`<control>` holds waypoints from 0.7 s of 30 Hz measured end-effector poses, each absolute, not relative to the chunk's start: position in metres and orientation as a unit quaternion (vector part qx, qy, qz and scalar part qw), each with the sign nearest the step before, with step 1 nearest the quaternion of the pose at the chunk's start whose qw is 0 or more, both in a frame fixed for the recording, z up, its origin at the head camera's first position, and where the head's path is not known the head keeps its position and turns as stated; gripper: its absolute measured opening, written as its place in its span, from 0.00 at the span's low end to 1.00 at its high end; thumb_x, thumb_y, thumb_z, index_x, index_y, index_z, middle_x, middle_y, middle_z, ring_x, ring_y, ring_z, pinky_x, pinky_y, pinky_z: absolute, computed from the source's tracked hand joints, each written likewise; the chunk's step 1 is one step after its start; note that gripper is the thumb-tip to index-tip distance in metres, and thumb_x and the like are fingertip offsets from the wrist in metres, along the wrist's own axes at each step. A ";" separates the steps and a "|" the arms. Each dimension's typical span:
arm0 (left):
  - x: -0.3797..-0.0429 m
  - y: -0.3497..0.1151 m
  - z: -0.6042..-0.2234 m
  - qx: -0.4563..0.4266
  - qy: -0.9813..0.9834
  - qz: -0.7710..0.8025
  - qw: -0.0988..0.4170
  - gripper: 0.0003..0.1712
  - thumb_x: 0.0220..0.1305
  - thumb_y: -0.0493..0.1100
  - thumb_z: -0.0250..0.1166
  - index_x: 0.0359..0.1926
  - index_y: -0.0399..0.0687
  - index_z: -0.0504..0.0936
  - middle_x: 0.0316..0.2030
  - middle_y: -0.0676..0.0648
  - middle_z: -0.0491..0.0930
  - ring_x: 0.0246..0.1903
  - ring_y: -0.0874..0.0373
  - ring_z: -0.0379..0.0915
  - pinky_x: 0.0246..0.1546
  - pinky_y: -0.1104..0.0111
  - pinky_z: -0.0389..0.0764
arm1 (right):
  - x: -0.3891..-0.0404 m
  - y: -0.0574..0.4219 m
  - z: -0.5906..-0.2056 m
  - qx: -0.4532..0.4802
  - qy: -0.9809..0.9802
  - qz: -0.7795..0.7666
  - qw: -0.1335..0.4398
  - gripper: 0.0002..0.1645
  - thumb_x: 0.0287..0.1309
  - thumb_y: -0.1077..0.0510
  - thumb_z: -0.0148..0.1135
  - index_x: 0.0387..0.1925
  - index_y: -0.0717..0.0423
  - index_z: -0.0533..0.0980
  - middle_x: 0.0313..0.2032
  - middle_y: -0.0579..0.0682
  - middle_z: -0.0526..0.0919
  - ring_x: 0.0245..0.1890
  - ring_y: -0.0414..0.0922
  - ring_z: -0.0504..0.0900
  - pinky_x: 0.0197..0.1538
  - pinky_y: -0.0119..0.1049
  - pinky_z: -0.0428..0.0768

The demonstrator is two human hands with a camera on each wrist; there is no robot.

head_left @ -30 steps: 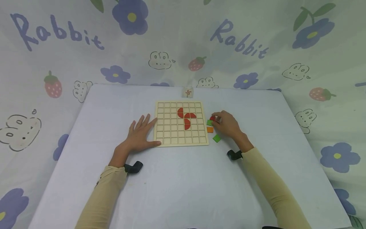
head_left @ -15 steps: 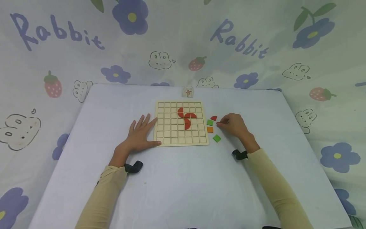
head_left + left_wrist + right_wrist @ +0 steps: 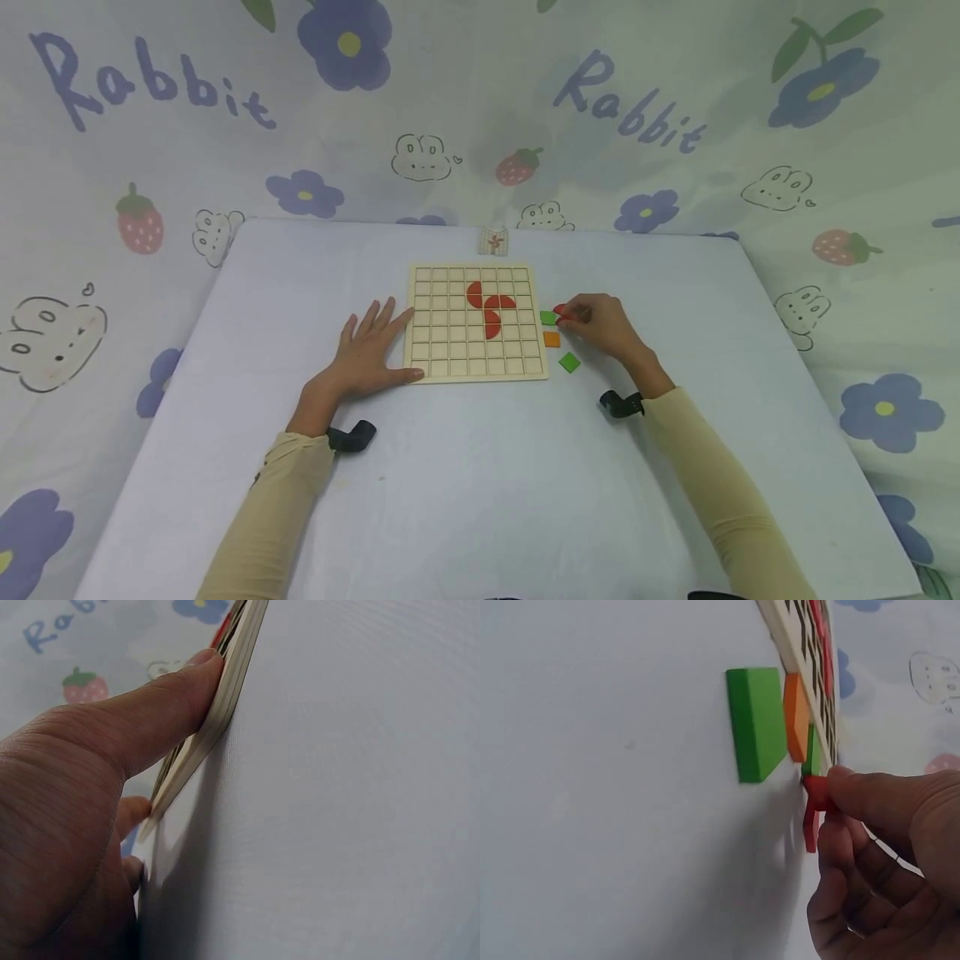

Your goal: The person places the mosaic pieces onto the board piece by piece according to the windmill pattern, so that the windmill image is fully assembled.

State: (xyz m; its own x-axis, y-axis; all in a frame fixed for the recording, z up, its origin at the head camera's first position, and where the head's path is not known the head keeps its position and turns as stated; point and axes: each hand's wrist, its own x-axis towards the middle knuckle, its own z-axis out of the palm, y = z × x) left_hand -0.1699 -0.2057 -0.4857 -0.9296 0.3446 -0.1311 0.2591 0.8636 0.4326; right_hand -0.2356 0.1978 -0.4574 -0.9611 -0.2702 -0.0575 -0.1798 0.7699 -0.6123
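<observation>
A wooden grid board [image 3: 442, 342] lies flat on the table, with several red quarter-circle tiles [image 3: 491, 325] set in its squares. My left hand [image 3: 363, 358] rests at the board's left side, fingers spread, its thumb [image 3: 165, 712] on the near-left corner. To the right of the board, my right hand [image 3: 603, 323] pinches a red quarter-circle tile [image 3: 821, 793] between thumb and fingertips. Another red tile [image 3: 811, 832] lies close by, partly hidden by the fingers. Beside these is a green tile [image 3: 548, 318] at the board's edge.
An orange tile [image 3: 552, 339] and a second green tile [image 3: 569, 362] lie on the table right of the board. Behind the board is a small card [image 3: 492, 242] with a red pinwheel pattern. A printed curtain [image 3: 465, 108] hangs beyond the table's far edge.
My right hand drew back to the right with a red tile, then came left again toward the other tiles. The upper green tile has shifted slightly. My left hand stays in place.
</observation>
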 end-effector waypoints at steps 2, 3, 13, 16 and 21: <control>-0.170 -0.206 -0.486 0.158 0.960 0.207 0.102 0.64 0.52 0.74 0.65 0.79 0.56 0.44 0.77 0.42 0.32 0.75 0.45 0.21 0.68 0.45 0.24 | -0.238 0.195 -0.458 -0.119 0.938 -0.320 0.065 0.07 0.57 0.59 0.71 0.37 0.56 0.83 0.35 0.49 0.84 0.34 0.48 0.80 0.36 0.40 0.80; -0.170 -0.206 -0.486 0.158 0.960 0.207 0.101 0.64 0.52 0.74 0.65 0.79 0.56 0.44 0.77 0.42 0.32 0.75 0.44 0.21 0.68 0.45 0.25 | -0.239 0.194 -0.458 -0.119 0.938 -0.321 0.060 0.06 0.58 0.59 0.71 0.37 0.55 0.83 0.34 0.48 0.84 0.34 0.47 0.80 0.35 0.39 0.79; -0.170 -0.207 -0.485 0.158 0.960 0.207 0.105 0.64 0.52 0.74 0.65 0.79 0.56 0.44 0.77 0.42 0.32 0.75 0.44 0.21 0.68 0.45 0.24 | -0.249 0.169 -0.452 -0.120 0.933 -0.341 0.008 0.16 0.64 0.64 0.63 0.53 0.60 0.80 0.42 0.54 0.78 0.44 0.51 0.81 0.44 0.43 0.82; -0.170 -0.206 -0.485 0.157 0.960 0.208 0.104 0.64 0.52 0.74 0.65 0.79 0.56 0.44 0.77 0.42 0.32 0.75 0.44 0.21 0.68 0.45 0.24 | -0.251 0.157 -0.454 -0.120 0.922 -0.368 0.023 0.12 0.66 0.62 0.61 0.50 0.58 0.81 0.45 0.52 0.80 0.46 0.50 0.81 0.47 0.43 0.81; -0.169 -0.205 -0.485 0.156 0.959 0.212 0.102 0.64 0.51 0.74 0.66 0.79 0.55 0.45 0.77 0.41 0.33 0.75 0.44 0.22 0.68 0.44 0.25 | -0.252 0.139 -0.456 -0.139 0.901 -0.410 0.039 0.07 0.63 0.58 0.65 0.41 0.57 0.82 0.40 0.50 0.85 0.41 0.47 0.83 0.44 0.42 0.82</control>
State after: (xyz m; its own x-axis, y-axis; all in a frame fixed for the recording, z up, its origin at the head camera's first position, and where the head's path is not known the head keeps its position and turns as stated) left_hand -0.1694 -0.2049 -0.4848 -0.9306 0.3423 -0.1293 0.2560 0.8616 0.4382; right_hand -0.2516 0.1389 -0.4555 -0.9582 -0.2828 0.0433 -0.2184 0.6256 -0.7489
